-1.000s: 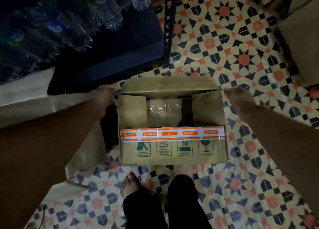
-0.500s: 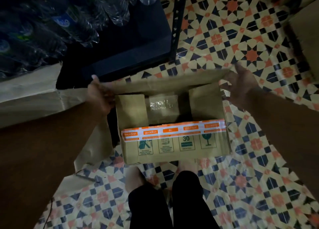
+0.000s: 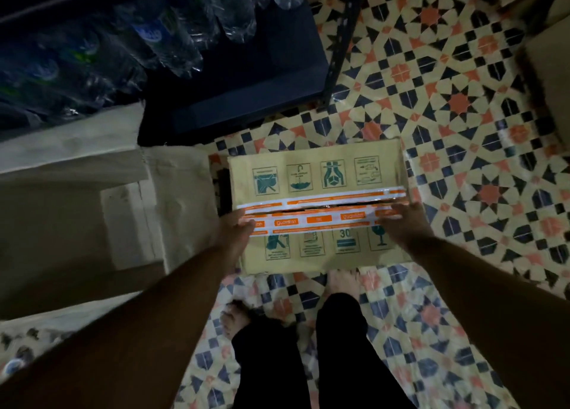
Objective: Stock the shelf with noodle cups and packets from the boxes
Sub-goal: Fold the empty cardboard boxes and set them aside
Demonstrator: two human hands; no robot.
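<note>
Cardboard box (image 3: 317,205) sits on the patterned tile floor (image 3: 447,106) directly under both hands, top flaps down and nearly meeting along the orange-and-white tape (image 3: 320,220). Left hand (image 3: 237,226) lies flat on the near flap's left end, fingers straight; right hand (image 3: 404,223) lies flat on its right end, fingers spread. Beyond the left hand, the dark shelf (image 3: 246,78) holds water bottles (image 3: 172,38).

Head camera looks steeply down, close over the floor (image 3: 431,106).
</note>
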